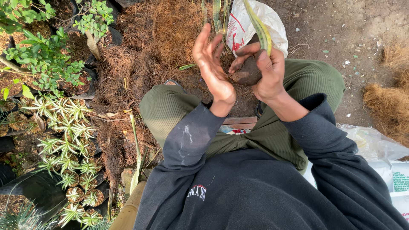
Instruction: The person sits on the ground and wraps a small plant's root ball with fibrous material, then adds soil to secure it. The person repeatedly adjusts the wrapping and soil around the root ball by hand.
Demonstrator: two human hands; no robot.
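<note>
- Our dark, rounded clump of soil and roots (pixel 247 71) sits up in front of us, above our knees, with a long green-and-yellow striped leaf (pixel 260 30) rising from its top toward the white plastic bag (pixel 247 21) behind
- Our right hand (pixel 266 70) has its fingers curled and clamped around the clump, thumb across the top, so the plant hangs entirely from this one grip
- Our left hand (pixel 211 64) stands just beside the clump, palm turned toward it, fingers spread apart and straight, holding nothing; whether its fingertips touch the soil we cannot tell
- Under the hands lie our olive-green trouser knees (pixel 298 85) and a heap of dry brown fibre (pixel 157 38) on the ground
- Farther off to the left stand rows of small striped spiky plants in black nursery bags (pixel 68 127), and leafy green seedlings (pixel 42 51) beyond them
- We judge the clump could crumble if the right fingers squeeze harder, as loose soil would drop onto our lap
- We also judge the tall leaf may bend or snap at its base if the clump tips sideways, since nothing supports the blade
</note>
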